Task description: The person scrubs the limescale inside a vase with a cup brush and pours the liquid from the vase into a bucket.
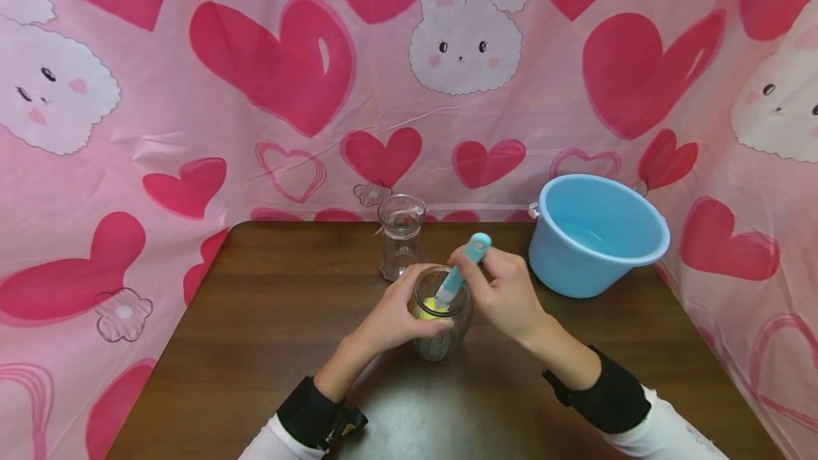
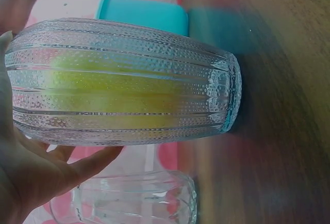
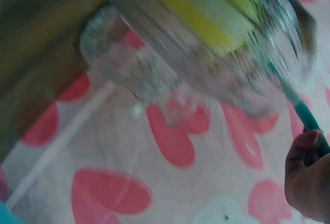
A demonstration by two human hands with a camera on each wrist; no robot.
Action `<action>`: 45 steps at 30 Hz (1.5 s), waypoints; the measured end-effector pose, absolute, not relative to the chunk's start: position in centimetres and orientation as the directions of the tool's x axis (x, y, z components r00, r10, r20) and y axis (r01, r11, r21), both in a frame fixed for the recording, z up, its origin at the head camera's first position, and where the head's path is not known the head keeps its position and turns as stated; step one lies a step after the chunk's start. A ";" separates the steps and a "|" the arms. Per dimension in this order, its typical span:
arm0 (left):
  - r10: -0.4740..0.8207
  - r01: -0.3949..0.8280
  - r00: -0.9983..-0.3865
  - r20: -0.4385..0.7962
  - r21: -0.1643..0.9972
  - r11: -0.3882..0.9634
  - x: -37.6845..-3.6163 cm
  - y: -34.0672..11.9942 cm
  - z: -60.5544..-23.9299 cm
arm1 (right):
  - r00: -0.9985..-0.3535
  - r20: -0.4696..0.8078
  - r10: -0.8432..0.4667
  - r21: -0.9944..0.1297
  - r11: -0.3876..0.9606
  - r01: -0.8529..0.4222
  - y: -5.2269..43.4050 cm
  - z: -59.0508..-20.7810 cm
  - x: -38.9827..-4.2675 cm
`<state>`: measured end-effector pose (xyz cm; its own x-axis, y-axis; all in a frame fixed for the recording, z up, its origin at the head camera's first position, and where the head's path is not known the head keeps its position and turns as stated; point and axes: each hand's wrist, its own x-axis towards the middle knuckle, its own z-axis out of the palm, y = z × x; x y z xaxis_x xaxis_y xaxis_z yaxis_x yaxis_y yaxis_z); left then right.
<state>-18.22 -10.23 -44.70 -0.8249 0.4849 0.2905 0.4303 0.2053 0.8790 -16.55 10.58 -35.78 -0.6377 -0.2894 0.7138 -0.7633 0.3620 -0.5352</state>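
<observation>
The head view takes in the whole layout: a dark wooden table (image 1: pixel 255 304), a textured glass jar (image 1: pixel 441 325) standing near its middle, a second, empty glass jar (image 1: pixel 400 236) just behind it, and a light blue basin (image 1: pixel 597 233) off to the right near the table's far edge. Only the left wrist view shows the jar's surface up close (image 2: pixel 124 82), ribbed and dotted, with a yellow sponge head (image 2: pixel 113 87) filling its inside; the basin (image 2: pixel 142 15) and the empty jar (image 2: pixel 129 201) sit beyond it. The right wrist view is blurred, but it shows the teal handle (image 3: pixel 301 110) running from the jar's mouth to the fingers.

The left hand (image 1: pixel 393 314) wraps the jar's side, fingers and thumb curled against the glass, palm toward the wall of it. The right hand (image 1: pixel 505 293) pinches the blue-handled bottle brush (image 1: pixel 460 272) near its upper end, fingers bent round the handle, and the brush leans with its yellow head down inside the jar. Both forearms reach in from the near edge, each in a white sleeve with a black wrist band.
</observation>
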 end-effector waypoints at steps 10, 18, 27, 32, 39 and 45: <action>0.484 0.420 -0.831 0.276 0.880 0.220 -18.1 -10.2 -44.7 | -0.654 0.695 -0.299 -0.546 0.373 -0.750 10.9 -33.9 -16.7; 0.487 0.413 -0.830 0.273 0.887 0.206 -18.2 -10.3 -44.7 | -0.682 0.555 -0.477 -0.558 0.394 -0.730 10.0 -35.1 -16.9; 0.493 0.414 -0.825 0.276 0.889 0.196 -18.2 -10.3 -44.6 | -0.663 0.590 -0.462 -0.538 0.387 -0.748 10.4 -34.0 -17.0; 0.484 0.416 -0.829 0.279 0.887 0.201 -18.2 -10.3 -44.7 | -0.668 0.583 -0.462 -0.550 0.381 -0.743 10.6 -34.3 -17.0; 0.493 0.413 -0.826 0.273 0.889 0.200 -18.2 -10.4 -44.7 | -0.680 0.507 -0.530 -0.564 0.393 -0.726 10.4 -35.8 -17.0; 0.495 0.417 -0.826 0.271 0.884 0.211 -18.2 -10.4 -44.6 | -0.559 0.646 -0.519 -0.438 0.348 -0.829 10.9 -32.7 -16.4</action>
